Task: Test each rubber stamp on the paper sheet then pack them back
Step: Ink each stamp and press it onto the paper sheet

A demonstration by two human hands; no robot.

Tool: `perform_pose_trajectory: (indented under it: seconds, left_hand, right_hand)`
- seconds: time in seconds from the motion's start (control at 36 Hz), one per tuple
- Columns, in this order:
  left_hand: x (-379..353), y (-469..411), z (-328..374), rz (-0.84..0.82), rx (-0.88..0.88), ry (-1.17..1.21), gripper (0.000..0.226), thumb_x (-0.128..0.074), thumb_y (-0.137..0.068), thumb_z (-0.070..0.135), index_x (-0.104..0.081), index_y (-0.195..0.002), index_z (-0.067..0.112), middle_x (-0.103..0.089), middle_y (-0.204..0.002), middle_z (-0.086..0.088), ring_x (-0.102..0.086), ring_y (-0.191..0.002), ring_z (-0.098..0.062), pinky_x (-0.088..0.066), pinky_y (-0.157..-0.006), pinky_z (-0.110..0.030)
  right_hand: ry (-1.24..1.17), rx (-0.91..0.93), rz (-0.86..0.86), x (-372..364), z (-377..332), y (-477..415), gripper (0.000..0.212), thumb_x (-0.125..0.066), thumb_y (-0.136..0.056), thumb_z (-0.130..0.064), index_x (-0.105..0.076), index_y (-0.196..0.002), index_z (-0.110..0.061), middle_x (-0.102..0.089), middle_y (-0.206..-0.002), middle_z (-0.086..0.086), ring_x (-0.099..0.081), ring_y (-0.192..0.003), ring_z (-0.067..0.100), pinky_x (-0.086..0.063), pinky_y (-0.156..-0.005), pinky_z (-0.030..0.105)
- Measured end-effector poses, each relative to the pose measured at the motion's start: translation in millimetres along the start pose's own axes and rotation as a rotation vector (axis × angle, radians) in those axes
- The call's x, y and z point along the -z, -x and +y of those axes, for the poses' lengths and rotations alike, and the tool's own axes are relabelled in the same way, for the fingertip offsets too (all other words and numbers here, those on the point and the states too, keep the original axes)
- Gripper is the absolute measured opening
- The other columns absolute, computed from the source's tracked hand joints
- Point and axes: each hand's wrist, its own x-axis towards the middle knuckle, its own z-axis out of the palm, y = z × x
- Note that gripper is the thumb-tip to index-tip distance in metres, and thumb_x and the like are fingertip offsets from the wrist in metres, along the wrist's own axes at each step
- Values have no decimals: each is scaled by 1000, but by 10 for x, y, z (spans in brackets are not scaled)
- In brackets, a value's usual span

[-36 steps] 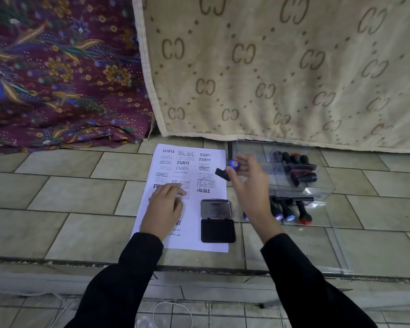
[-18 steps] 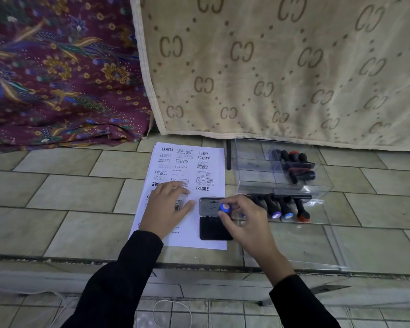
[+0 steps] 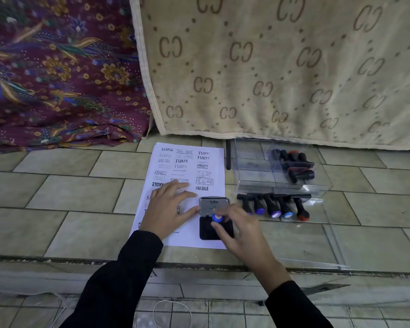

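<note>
— So, which step is this?
— Inking, I'd judge. Nearest, at the near right corner of the paper sheet (image 3: pixel 187 237), the right hand (image 3: pixel 242 230) pinches a blue-topped stamp (image 3: pixel 217 218) by its handle. The stamp stands on the black ink pad (image 3: pixel 207 233), though the fingers hide its face.
— And the other hand?
— The left hand (image 3: pixel 168 209) lies flat on the middle of the sheet with its fingers spread, pinning it just beside the pad's open lid (image 3: pixel 214 204).
— What does the next move need?
— A straight lift, then a firm press on a bare patch. Prints already crowd the far half.
— And the rest?
— A row of five stamps (image 3: pixel 273 207) lies right of the sheet. Farther off, a clear box (image 3: pixel 251 162) holds several more, close under the beige blanket (image 3: pixel 270 67).
</note>
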Motion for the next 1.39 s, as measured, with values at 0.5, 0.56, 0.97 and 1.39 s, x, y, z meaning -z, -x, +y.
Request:
perform_pose_trajectory:
  seconds: [0.5, 0.56, 0.97, 1.39]
  left_hand:
    - [4, -5, 8, -36, -3, -76, 61, -36, -75, 80, -62, -115, 43, -48, -136, 17, -34, -135, -11, -23, -106, -34]
    - [4, -9, 5, -42, -18, -87, 60, -36, -76, 79, -60, -119, 45, -45, -140, 16, -30, -137, -11, -23, -108, -36]
    - [-11, -11, -28, -121, -55, -87, 50, -36, -84, 73, -59, -121, 47, -34, -151, 13, -17, -145, -19, -14, -115, -49]
    - [27, -17, 9, 6, 97, 199, 29, -45, -93, 11, -58, -119, 15, -49, -138, 1, -28, -140, -16, -22, -115, -34]
  right_hand:
    - [1, -13, 1, -17, -27, 12, 11, -67, -85, -13, -62, -95, -10, -60, -93, -5, -55, -85, -3, -50, -75, 21]
    - [-6, -19, -1, -16, -21, 14, 12, -67, -85, -14, -63, -95, -11, -60, -93, -6, -56, -84, -2, -50, -75, 20]
    - [-63, -148, 222, 33, 80, -543, 20, -68, -85, -9, -63, -104, -12, -65, -94, -3, -63, -82, 1, -48, -77, 10]
    - [50, -204, 30, -304, 161, -844, 20, -64, -88, -11, -64, -107, -7, -66, -100, 4, -64, -76, 9, -48, -75, 14]
